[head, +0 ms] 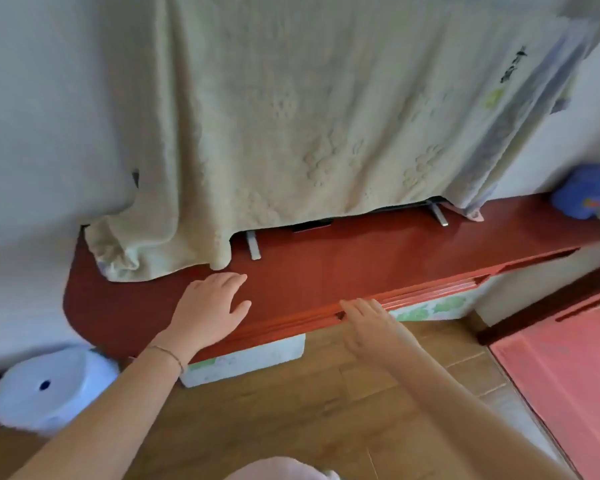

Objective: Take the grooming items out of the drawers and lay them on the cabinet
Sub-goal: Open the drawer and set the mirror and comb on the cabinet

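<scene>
Head view: a red cabinet point(343, 268) runs along a pale wall, its top bare across the middle. A cream blanket point(274, 116) hangs down over a screen at the back, hiding nearly all of it; only the dark lower edge and two grey feet point(253, 245) show under the hem. The blanket's left end bunches in a heap on the cabinet top, just beyond the left hand point(210, 306). That hand lies flat on the top, fingers spread and loose, with nothing in it; a thin bracelet point(168, 355) sits on the wrist. The right hand point(371, 323) is at the cabinet's front edge, fingers stretched out and touching the ridged lip by a small dark notch; it is open too and grips nothing that shows. No grooming items can be seen, and the drawers themselves are hidden under the overhanging top.

Under the cabinet stand a white box point(246, 363) and, further right, a white panel with green leaf print point(437, 308). A pale blue round stool point(49, 386) sits on the floor at the left. At the far right end of the top rests a blue toy point(582, 195), blurred. A pink mat point(565, 368) covers the floor at the right, beside a dark wooden sill. The floor point(274, 417) is brown wood plank.
</scene>
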`<state>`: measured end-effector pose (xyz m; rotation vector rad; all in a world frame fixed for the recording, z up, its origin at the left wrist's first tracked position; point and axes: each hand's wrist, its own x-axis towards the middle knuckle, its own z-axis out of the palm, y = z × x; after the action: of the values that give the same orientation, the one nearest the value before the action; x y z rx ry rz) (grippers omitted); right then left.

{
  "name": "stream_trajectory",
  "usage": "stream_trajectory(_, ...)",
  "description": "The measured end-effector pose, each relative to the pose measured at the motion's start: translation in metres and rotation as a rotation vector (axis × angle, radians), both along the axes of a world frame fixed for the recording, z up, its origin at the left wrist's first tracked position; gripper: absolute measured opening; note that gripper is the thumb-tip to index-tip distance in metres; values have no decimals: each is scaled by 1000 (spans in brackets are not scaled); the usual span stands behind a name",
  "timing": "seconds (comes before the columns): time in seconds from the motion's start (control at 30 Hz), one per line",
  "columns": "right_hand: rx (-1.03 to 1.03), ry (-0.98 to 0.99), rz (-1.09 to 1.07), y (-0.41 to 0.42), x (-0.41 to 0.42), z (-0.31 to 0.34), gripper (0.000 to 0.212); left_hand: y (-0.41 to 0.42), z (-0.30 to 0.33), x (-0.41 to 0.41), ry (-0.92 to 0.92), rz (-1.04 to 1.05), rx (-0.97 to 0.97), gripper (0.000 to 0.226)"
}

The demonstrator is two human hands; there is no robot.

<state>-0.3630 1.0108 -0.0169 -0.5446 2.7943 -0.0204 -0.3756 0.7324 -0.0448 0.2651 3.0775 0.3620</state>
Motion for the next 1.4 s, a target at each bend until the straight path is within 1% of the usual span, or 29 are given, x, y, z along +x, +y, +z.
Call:
stream_trajectory(0.17, 2, -3, 245, -40, -45, -12, 60, -16, -8, 28, -21, 222, -17, 53)
stream_trajectory(0.3, 37, -23, 388, -46, -64, -28, 59, -14, -15, 45, -49, 355, -50, 53)
stream_trajectory(0.43, 26, -43, 434, -39, -76, -37, 58, -5, -22, 51, -52, 415, -49, 51)
stream_trajectory(0.6, 17, -74, 435, -30, -85, -50, 57, 12, -30, 44, -51, 420, -37, 50)
stream_trajectory(0.67, -46, -113, 423, -26, -85, -54, 55, 20, -36, 44, -60, 420, -3, 47)
stream_trajectory(0.7, -127, -163, 390, -24, -83, -58, 52, 25, -40, 46, -52, 435, 51, 45)
stream_trajectory(0.73, -254, -243, 320, -22, -80, -60, 48, 30, -46, 49, -42, 470, 141, 41)
stream_trajectory(0.77, -414, -363, 206, -19, -75, -63, 44, 37, -50, 53, -31, 531, 275, 36)
stream_trajectory(0.83, -726, -653, -87, -15, -65, -68, 34, 51, -60, 61, -35, 736, 632, 28)
stream_trajectory(0.87, -822, -789, -234, -14, -61, -74, 30, 57, -67, 64, -70, 863, 821, 28)
stream_trajectory(0.93, -909, -998, -503, -8, -55, -101, 25, 66, -86, 67, -194, 1104, 1223, 28)
stream_trajectory(1.0, -952, -1114, -774, -2, -49, -136, 22, 67, -111, 68, -348, 1260, 1622, 30)
stream_trajectory(1.03, -981, -1131, -922, 0, -47, -154, 24, 66, -123, 67, -403, 1325, 1778, 33)
stream_trajectory(1.07, -1026, -1131, -1074, 1, -48, -170, 26, 64, -136, 64, -430, 1395, 1874, 36)
stream_trajectory(1.1, -1075, -1117, -1209, 3, -51, -186, 26, 62, -148, 60, -434, 1460, 1929, 39)
stream_trajectory(1.2, -1198, -1057, -1480, 0, -66, -217, 20, 57, -181, 43, -393, 1598, 2018, 43)
stream_trajectory(1.3, -1320, -984, -1626, -9, -81, -239, 17, 52, -205, 25, -347, 1682, 2108, 48)
stream_trajectory(1.4, -1441, -923, -1678, -12, -96, -255, 19, 43, -218, 11, -222, 1722, 2213, 49)
